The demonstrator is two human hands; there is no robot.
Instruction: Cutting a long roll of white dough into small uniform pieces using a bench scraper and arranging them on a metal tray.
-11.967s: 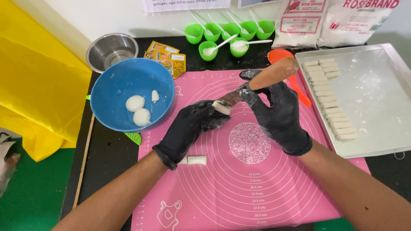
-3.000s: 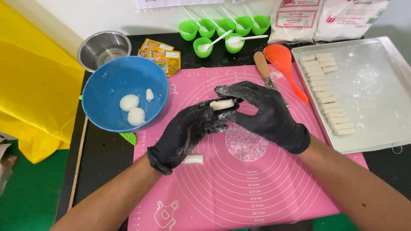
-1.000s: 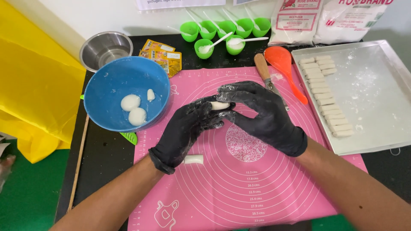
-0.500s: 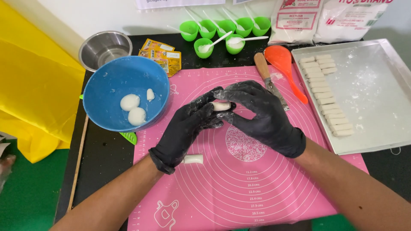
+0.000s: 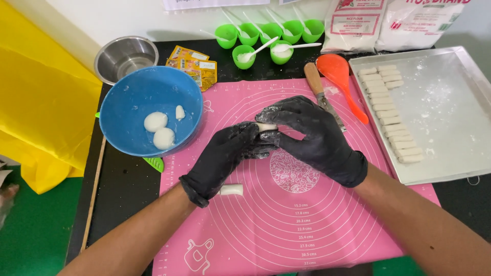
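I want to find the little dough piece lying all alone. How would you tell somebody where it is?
Look at the big pink mat in the middle of the black table. Near its left side, just under the wrist of the left hand, lies one small white dough log. It is the only piece lying bare on the mat: the others sit in rows on the metal tray or as lumps in the blue bowl.

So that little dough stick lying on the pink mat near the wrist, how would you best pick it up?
Probably pinch the small dough stick across its middle, on the long sides, coming straight down from above. It lies flat on the pink mat, short and rounded, with the left hand just above it.
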